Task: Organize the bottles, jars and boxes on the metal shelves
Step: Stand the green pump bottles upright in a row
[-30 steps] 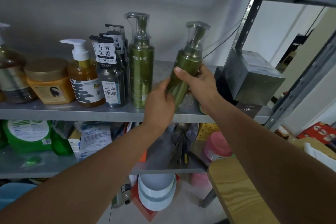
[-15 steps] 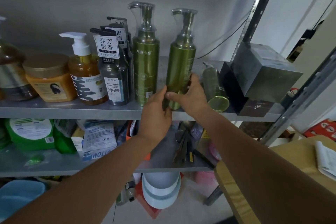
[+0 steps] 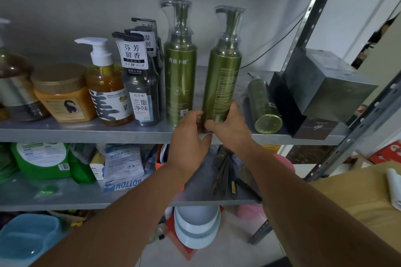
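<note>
Both hands are low on the green bottle point(image 3: 223, 80). The left hand point(image 3: 189, 136) wraps the base from its side. The right hand point(image 3: 231, 129) wraps it from the other, thumb across the front and fingers curled behind. The bottle is upright at the shelf point(image 3: 86, 134) front, back panel facing out. The hands hide its foot, so I can't say it's fully seated.

Just past the left hand's knuckles stands its twin point(image 3: 180, 75), label forward, with a narrow gap between the two. Further out that way, the dark bottles point(image 3: 143, 97), the amber pump point(image 3: 108, 93) and the jar point(image 3: 63, 95) stand in a row. Near the right hand, a small green bottle point(image 3: 263, 104) lies on its side, base toward us. Beyond it sits a black box point(image 3: 312, 128) with a grey box point(image 3: 325, 84) perched askew on top.

My read is that this is the tail end of a placement, lining the bottle up beside its twin. Next it may want a small twist to bring the label forward. Then both hands need to let go cleanly, because it's tall and narrow with a pump on top, so a nudge could rock it into its neighbour. After that, the toppled small bottle looks like the obvious pick. It's a short reach for the right hand: grasp round the body and stand it up.
</note>
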